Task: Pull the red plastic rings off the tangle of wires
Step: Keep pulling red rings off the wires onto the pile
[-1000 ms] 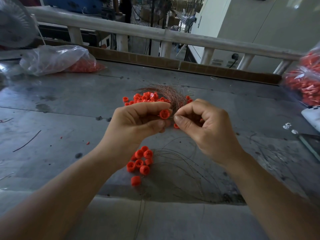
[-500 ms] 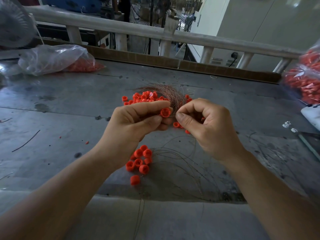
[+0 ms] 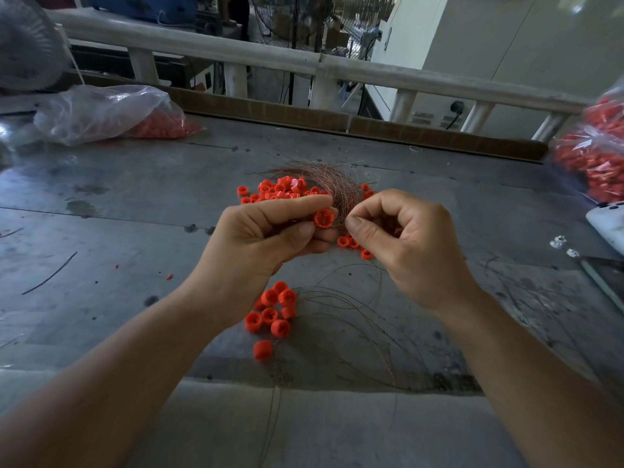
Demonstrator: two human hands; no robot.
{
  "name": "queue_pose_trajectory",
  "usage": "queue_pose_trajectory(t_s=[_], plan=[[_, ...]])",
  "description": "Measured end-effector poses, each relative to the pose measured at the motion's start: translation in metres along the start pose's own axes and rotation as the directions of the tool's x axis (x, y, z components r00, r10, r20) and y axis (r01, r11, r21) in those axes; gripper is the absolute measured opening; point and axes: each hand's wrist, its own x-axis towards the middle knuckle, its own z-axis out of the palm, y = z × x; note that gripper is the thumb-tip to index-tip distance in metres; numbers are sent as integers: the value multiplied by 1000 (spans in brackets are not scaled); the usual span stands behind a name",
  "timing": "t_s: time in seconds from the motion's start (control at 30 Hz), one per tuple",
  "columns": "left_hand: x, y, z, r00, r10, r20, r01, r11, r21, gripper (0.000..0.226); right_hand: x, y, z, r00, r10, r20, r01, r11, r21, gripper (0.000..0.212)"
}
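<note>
A tangle of thin copper wires (image 3: 329, 179) lies on the grey table (image 3: 135, 197), with several red plastic rings (image 3: 280, 189) caught in it. My left hand (image 3: 266, 238) pinches one red ring (image 3: 323, 218) between thumb and fingertips, just above the table. My right hand (image 3: 401, 241) is right beside it, thumb and forefinger pinched together on a fine wire that runs to that ring. Several loose red rings (image 3: 273, 312) lie in a small pile near the table's front, below my hands. A few more rings (image 3: 351, 244) lie under my hands.
Loose bare wires (image 3: 354, 319) curl over the table front. A clear bag of red rings (image 3: 111, 113) lies at the back left; another bag (image 3: 594, 153) stands at the right edge. A white object (image 3: 607, 224) and small white parts (image 3: 560, 243) lie at the right.
Both hands stay close together on the ring and wire. My right hand has shifted slightly away from the left, and the ring has turned a little in my left fingers.
</note>
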Motion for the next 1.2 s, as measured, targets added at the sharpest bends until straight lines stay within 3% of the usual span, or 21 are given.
queue_pose_trajectory(t_s=[0.37, 0.77, 1.07, 1.2], plan=[[0, 2, 1, 1000, 0, -4, 0, 1000, -24, 28, -1, 1, 0, 1000, 10, 12, -10, 1000, 7, 11], [-1, 3, 1, 995, -77, 63, 86, 986, -145, 27, -3, -2, 6, 984, 70, 166, -85, 993, 80, 15], [1, 5, 1, 996, -89, -25, 85, 988, -132, 29, 1, -2, -1, 999, 32, -1, -32, 992, 120, 17], [1, 5, 1, 996, -92, -4, 91, 991, -101, 29, 1, -3, 0, 1000, 27, -5, -27, 993, 118, 19]])
